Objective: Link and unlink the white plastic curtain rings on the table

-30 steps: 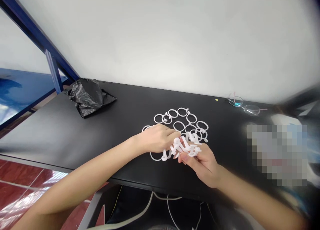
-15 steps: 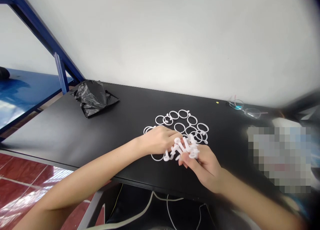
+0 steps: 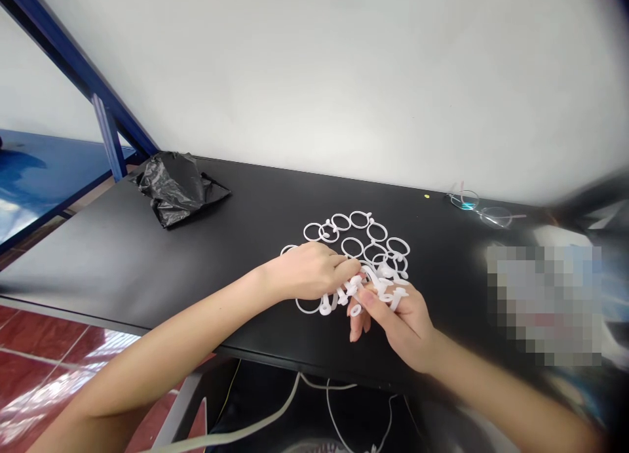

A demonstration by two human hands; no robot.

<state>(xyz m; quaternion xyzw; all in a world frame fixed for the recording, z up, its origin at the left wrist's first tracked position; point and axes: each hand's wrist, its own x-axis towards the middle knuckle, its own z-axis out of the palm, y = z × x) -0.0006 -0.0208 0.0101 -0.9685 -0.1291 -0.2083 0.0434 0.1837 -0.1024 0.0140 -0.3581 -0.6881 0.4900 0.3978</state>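
Note:
My right hand (image 3: 405,322) is closed round a bunch of white plastic rings (image 3: 376,282), which look like curtain rings with small eyelets. Its thumb presses on them, and several stick out past the fingers. Against the bunch, my left hand (image 3: 312,269) has its fingertips pinched on some of the same rings; exactly which ones is hidden. Behind both hands, more white rings (image 3: 352,248) lie flat on the black table, some overlapping. One more ring (image 3: 308,311) lies partly under my left hand.
A crumpled black plastic bag (image 3: 179,187) lies at the table's left rear. Eyeglasses (image 3: 495,217) rest near the wall at the right. A blurred pale object (image 3: 545,309) sits on the right. Cables (image 3: 289,400) hang below the front edge of the black table (image 3: 236,243).
The bunch of rings has shifted and spread in my right hand, with some now hanging lower over the fingers. My left fingers have moved slightly on them. The view has tilted a little.

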